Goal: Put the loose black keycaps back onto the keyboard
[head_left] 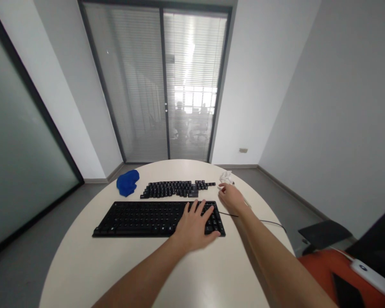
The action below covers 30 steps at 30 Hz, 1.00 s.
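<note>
Keycap work, seemingly, at a long black plastic keyboard (137,219); left hand (192,226) steadying it.
Left fingers spread over its right end; right hand (232,199) near loose black plastic keycaps (170,189), any grip I cannot tell; next likely calls for precise pinching.

Matt plastic keyboard (141,219), smooth tabletop (115,265), blue bundle (127,183) perhaps of cloth
</note>
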Available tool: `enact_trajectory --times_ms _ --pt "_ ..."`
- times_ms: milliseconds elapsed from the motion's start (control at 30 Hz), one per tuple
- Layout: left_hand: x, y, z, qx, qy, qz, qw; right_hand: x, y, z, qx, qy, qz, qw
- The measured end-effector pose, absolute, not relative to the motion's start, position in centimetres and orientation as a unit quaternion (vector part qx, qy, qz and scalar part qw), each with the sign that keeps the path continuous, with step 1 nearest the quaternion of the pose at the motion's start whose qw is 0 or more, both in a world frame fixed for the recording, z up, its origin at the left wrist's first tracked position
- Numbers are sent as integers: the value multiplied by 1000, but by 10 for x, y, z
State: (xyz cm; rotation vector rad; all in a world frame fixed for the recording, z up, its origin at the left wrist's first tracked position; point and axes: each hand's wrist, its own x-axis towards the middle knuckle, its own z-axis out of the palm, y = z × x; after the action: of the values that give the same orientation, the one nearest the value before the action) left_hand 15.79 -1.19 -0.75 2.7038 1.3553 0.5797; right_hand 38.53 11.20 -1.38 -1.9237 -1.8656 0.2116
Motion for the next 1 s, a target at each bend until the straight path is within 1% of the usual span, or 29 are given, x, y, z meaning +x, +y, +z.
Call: enact_trajectory --times_ms 267,533,767,900,933,1000 --pt "158 -11 -8 877 441 187 32 372 135 -6 -682 -717 14 143" --pt "158 -12 -6 876 443 188 35 372 128 -7 -689 -713 -2 130" --pt "158 -12 -8 877 441 188 28 376 99 -13 -689 -709 10 149" --pt "159 -12 -7 877 442 185 29 384 79 -11 -680 -711 18 177" --pt "159 -12 -7 877 442 184 29 386 76 -9 -678 -708 24 197" --pt "159 -13 -6 877 443 184 28 390 71 -3 -661 -692 68 283"
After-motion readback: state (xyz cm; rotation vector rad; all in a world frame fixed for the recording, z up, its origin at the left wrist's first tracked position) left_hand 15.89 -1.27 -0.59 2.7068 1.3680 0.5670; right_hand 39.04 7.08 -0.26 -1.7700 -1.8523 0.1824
